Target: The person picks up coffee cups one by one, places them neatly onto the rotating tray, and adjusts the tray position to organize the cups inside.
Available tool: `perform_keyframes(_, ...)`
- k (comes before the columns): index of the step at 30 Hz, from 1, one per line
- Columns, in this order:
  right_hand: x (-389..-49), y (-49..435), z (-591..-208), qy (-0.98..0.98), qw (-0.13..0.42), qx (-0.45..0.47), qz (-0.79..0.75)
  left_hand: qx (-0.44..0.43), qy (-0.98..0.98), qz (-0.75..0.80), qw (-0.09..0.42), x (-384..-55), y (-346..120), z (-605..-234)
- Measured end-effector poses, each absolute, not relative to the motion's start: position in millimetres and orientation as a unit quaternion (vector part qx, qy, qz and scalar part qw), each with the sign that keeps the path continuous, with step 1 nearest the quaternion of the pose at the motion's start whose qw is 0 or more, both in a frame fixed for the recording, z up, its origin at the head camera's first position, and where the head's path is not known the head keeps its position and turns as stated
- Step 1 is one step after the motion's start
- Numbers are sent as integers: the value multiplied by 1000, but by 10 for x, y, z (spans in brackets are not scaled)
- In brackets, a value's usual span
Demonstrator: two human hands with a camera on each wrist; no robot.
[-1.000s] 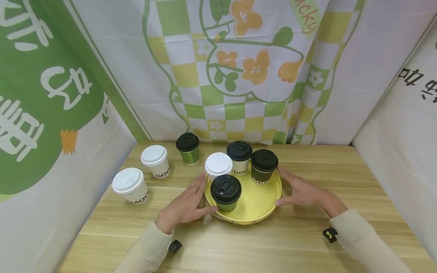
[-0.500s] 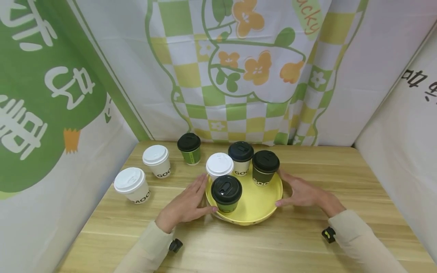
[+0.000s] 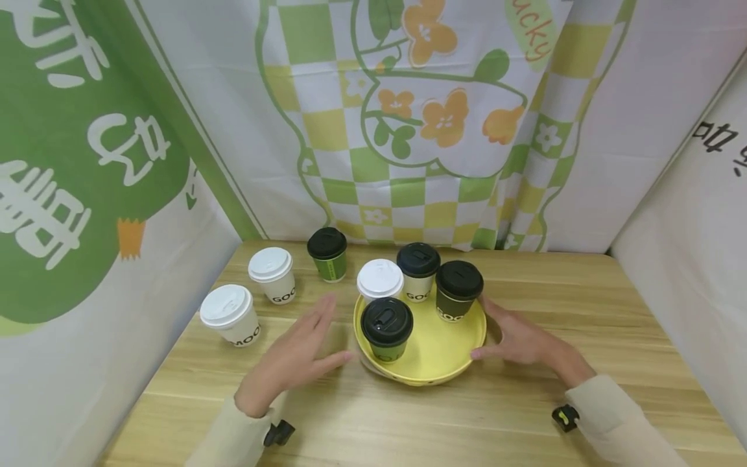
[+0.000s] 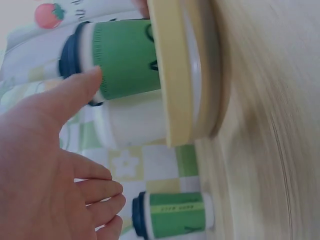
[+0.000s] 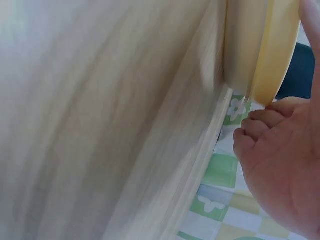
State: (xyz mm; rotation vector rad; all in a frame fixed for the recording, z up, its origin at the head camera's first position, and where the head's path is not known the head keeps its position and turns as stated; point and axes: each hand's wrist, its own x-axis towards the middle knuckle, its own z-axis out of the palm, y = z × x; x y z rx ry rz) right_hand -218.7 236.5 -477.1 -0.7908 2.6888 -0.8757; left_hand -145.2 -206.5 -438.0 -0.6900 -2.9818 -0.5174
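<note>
A round yellow tray [image 3: 438, 350] sits on the wooden table, raised on a paler layer. Several lidded paper coffee cups stand on it: a green cup [image 3: 388, 331] with a black lid in front, a white-lidded cup [image 3: 380, 280] behind it, a black-lidded white cup [image 3: 418, 272] and a dark cup [image 3: 458, 292]. My left hand [image 3: 288, 363] is apart from the tray's left side, fingers extended and holding nothing. At the right side, my right hand [image 3: 519, 337] touches the tray's rim with spread thumb and fingers; its fingertips near the rim show in the right wrist view.
Two white cups with white lids, a nearer cup [image 3: 230, 314] and a farther cup [image 3: 273, 275], stand on the table's left. A green cup [image 3: 329, 254] with a black lid stands at the back. A patterned curtain [image 3: 403, 194] hangs behind the table [image 3: 408, 428].
My left hand has let go of the tray and moved left and toward me. My right hand stays at the rim. The view has shifted slightly; the cups keep their places.
</note>
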Motion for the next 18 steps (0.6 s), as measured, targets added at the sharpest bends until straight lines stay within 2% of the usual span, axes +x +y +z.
perform_keyframes(5,-2070,2306,-4776,910,89,-255,-315,-196,-957,-210,35,-1249,-2282,-4320)
perform_keyframes(14,-1876,2188,-4778,915,65,-239,-320,-127,-956,-264,-21,-787,-2719,-4249)
perform_keyframes(18,-1792,2135,-4778,925,47,-230,-300,-87,-954,-285,-26,-695,-2978,-4270)
